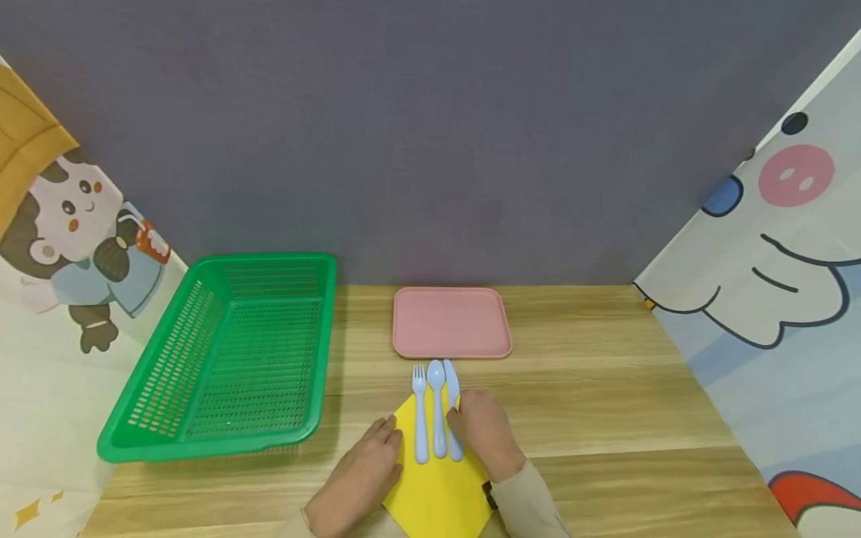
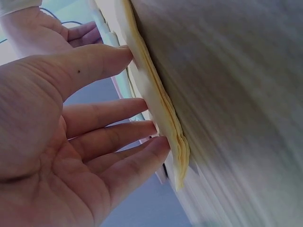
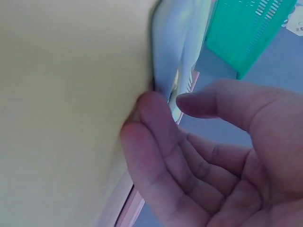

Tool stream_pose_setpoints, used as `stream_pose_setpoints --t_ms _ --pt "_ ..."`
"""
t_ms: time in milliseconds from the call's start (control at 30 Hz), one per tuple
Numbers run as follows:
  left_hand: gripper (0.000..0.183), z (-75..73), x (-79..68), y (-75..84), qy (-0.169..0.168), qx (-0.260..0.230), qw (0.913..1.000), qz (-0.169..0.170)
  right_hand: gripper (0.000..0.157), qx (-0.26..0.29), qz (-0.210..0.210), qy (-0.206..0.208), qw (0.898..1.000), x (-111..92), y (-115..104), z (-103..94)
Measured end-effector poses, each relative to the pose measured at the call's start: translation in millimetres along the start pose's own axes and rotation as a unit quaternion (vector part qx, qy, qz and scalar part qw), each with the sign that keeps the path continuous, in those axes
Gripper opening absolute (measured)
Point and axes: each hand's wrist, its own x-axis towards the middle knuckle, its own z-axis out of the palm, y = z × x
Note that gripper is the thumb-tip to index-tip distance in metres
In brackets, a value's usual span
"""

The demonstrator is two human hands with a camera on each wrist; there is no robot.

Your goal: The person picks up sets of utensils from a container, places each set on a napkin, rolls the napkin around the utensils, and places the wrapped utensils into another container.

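Note:
A folded yellow napkin (image 1: 430, 497) lies point-up on the table, its stacked layers showing at the edge in the left wrist view. Across it lie a pale blue fork (image 1: 421, 426), spoon (image 1: 439, 418) and knife (image 1: 455, 447), side by side with their heads past the napkin's upper corner. My left hand (image 1: 366, 471) rests at the napkin's left edge, thumb and fairly straight fingertips touching it. At the right, my right hand (image 1: 486, 433) pinches the knife between thumb and curled fingers, around its middle.
Just beyond the cutlery sits a pink rectangular tray (image 1: 452, 323). A large green perforated basket (image 1: 321, 351) stands to the left. A grey partition (image 1: 430, 149) rises behind the wooden table (image 1: 605, 388), and printed cloths hang at both sides.

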Motion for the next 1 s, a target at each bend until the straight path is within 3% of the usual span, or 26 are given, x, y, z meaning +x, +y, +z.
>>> stream_pose_setpoints --t_ms 167,367,533,600,767,867,1000 --pt "0.041 1.0 -1.8 -0.8 0.005 -0.001 1.0000 0.002 0.032 -0.004 -0.016 0.002 1.000 -6 3 -1.8" --pt "0.041 1.6 -2.0 -0.4 0.006 0.004 0.9999 0.007 0.021 -0.013 -0.053 0.000 0.999 -20 7 -8.0" --pt "0.020 1.2 -8.3 4.0 0.025 0.070 0.9964 0.039 0.022 -0.040 -0.087 -0.031 0.995 -43 11 -17.0" --pt "0.017 -0.3 -13.7 7.2 0.018 0.092 0.9942 0.052 0.023 -0.054 -0.105 -0.049 0.992 -54 13 -20.6" --pt "0.019 -2.6 -26.1 11.0 -0.029 0.082 0.9940 0.066 0.023 -0.122 -0.179 -0.076 0.973 -79 24 -26.5" --pt "0.019 -1.1 -31.0 7.7 -0.033 0.067 0.9943 0.077 0.026 -0.151 -0.235 -0.082 0.957 -89 34 -28.0" --pt "0.025 -0.7 -34.4 0.7 -0.031 0.055 0.9929 0.101 0.037 -0.134 -0.286 -0.097 0.944 -95 47 -30.2"
